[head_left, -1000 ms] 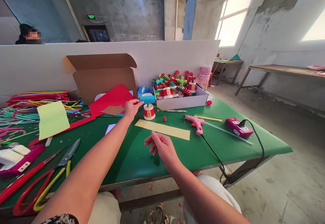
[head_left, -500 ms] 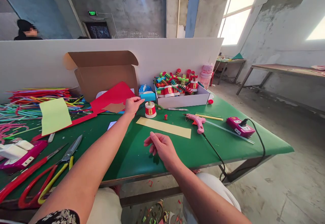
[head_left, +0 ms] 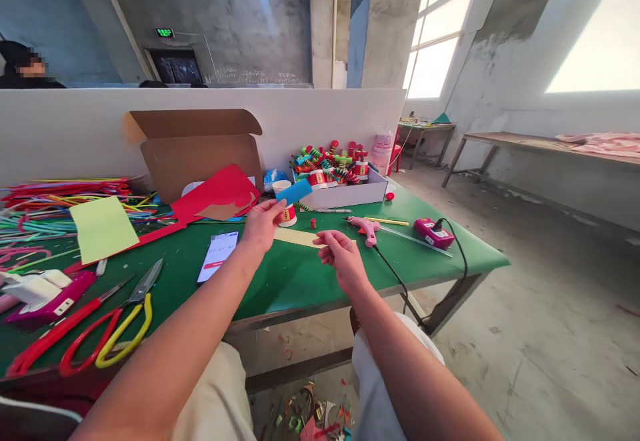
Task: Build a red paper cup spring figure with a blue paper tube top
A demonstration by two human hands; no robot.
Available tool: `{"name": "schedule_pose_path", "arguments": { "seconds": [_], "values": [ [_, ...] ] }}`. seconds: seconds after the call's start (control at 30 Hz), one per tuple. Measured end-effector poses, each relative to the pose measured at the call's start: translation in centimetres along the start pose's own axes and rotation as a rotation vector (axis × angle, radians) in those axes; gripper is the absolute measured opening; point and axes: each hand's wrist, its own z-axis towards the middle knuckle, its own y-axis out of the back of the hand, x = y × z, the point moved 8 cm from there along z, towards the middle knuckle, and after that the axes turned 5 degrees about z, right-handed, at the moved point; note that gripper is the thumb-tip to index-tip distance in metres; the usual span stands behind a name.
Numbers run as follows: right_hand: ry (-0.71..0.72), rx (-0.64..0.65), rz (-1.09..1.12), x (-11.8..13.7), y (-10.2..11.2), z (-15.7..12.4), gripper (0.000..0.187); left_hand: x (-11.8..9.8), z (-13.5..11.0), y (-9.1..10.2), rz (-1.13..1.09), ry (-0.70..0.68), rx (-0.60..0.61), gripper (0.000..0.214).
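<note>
Holding blue piece (head_left: 295, 191) in left hand (head_left: 263, 226) (tilted)

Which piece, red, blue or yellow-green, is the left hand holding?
The blue piece, pinched in the left hand; the red sheet and yellow-green sheet lie unheld.

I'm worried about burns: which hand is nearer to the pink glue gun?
The right hand. It is just left of the glue gun, apart from it. The left hand is farther left, holding blue paper.
</note>
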Motion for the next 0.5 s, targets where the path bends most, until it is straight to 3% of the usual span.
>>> {"name": "schedule_pose_path", "arguments": {
  "seconds": [0.1, 0.27, 0.37, 0.5],
  "values": [
    [0.116, 0.031, 0.041, 2.1, 0.4, -0.9, 0.046, 1.0, -5.6, -1.9, -0.169, 0.178, 0.128, 0.032],
    [0.174, 0.342, 0.082, 4.0, -1.7, -3.2, 0.074, 3.2, -13.3, -3.6, -0.395, 0.481, 0.254, 0.023],
    [0.146, 0.464, 0.047, 4.1, -2.5, -4.4, 0.068, 4.1, -15.5, -4.1, -0.458, 0.565, 0.296, 0.023],
    [0.135, 0.482, 0.023, 3.6, -3.0, -4.9, 0.057, 5.0, -16.4, -4.3, -0.507, 0.643, 0.274, 0.019]
  ]
}}
